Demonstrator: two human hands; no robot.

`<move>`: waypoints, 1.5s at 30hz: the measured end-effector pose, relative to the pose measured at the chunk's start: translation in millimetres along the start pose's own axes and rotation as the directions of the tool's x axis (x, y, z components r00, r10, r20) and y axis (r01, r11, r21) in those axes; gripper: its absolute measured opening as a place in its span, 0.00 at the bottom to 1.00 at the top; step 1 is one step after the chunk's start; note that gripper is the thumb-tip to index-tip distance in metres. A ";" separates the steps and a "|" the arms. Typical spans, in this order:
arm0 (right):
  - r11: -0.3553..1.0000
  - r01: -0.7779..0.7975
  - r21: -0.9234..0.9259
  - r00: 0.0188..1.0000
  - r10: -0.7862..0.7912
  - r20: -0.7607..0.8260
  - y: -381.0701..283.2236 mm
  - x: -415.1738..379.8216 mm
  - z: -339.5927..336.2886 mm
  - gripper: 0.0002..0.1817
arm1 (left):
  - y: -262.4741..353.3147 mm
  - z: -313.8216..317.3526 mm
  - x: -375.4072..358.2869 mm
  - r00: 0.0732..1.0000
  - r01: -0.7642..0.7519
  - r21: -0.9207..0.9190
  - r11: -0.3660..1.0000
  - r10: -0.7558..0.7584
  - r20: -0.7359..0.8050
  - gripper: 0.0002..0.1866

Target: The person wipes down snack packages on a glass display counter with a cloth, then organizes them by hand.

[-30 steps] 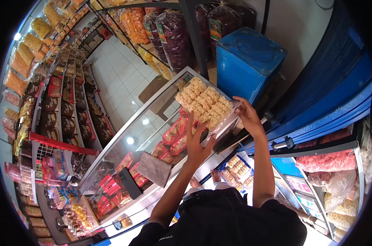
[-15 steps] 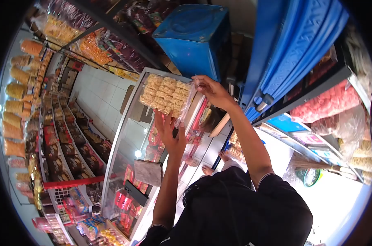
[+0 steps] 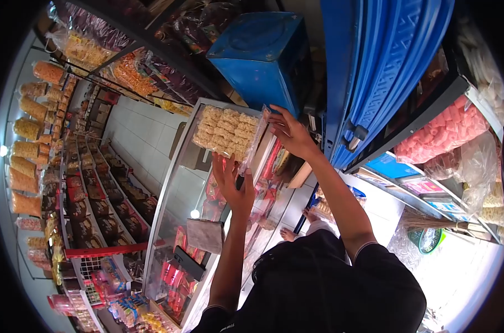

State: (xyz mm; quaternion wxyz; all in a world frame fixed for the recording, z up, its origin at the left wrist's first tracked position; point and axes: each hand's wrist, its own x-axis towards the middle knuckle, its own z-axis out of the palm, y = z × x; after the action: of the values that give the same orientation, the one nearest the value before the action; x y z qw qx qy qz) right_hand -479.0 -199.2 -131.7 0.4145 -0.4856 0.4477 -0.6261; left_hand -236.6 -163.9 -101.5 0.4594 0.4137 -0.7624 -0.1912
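A clear plastic packet of pale, crinkly noodle-like blocks in rows (image 3: 227, 132) lies flat at the far end of the glass-topped display case (image 3: 171, 166). My left hand (image 3: 233, 186) holds its near edge, fingers long and thumb at the lower right corner. At the packet's right side, my right hand (image 3: 291, 132) has its fingertips on the clear plastic flap, close to the top corner. Some fingertips are partly hidden by the film. Both hands keep to the packet's edges.
A blue metal tin (image 3: 257, 55) stands just beyond the case, and a blue folding panel (image 3: 385, 72) rises at right. Bags of pink snacks (image 3: 443, 130) fill a right-hand shelf. Boxed goods (image 3: 96, 200) line racks at left. A grey flat block (image 3: 205, 235) lies on the case.
The view has shifted slightly. My right hand's fingers look more spread along the packet's flap. The packet keeps its place on the case, and my left hand stays at its near edge.
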 end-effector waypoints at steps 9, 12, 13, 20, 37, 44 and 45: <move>0.966 -0.004 -0.258 0.990 -0.033 -0.137 -6.4 22.6 16.4 0.22 | 2.2 -2.2 3.0 0.996 0.021 -0.104 0.994 -0.029 -0.079 0.27; 0.959 -0.046 -0.278 0.991 0.008 -0.136 -4.2 27.4 22.1 0.22 | 4.5 -2.7 3.6 0.992 0.059 -0.166 0.984 -0.077 -0.103 0.25; 0.961 -0.051 -0.270 0.992 0.017 -0.127 -3.9 28.7 22.1 0.21 | 4.4 -2.5 2.1 0.986 0.093 -0.239 0.967 -0.122 -0.110 0.24; 0.975 -0.088 -0.206 0.995 0.077 -0.058 5.4 28.8 11.3 0.19 | -22.1 -12.1 -30.5 0.881 0.416 -0.454 0.788 -0.473 -0.015 0.10; 0.984 0.119 -0.135 0.929 -0.158 -0.334 3.8 -23.7 30.8 0.19 | 12.4 -26.2 -42.4 0.941 0.269 -0.349 0.897 -0.323 -0.103 0.08; 0.982 -0.059 -0.182 0.971 0.014 -0.237 26.8 -166.8 56.8 0.12 | 86.2 -148.4 -114.2 0.994 0.103 0.657 0.747 -0.066 -0.082 0.24; 0.979 -0.085 -0.185 0.985 0.055 -0.163 31.7 -189.3 62.3 0.12 | 84.3 -162.7 -131.7 0.993 0.111 0.694 0.712 -0.113 -0.044 0.24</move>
State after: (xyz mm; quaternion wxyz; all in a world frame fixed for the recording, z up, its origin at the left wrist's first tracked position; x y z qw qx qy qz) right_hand -380.4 -36.6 -199.1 0.3511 -0.4564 0.5538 -0.6014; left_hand -104.3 6.0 -34.1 0.2577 0.6010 -0.7523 0.0807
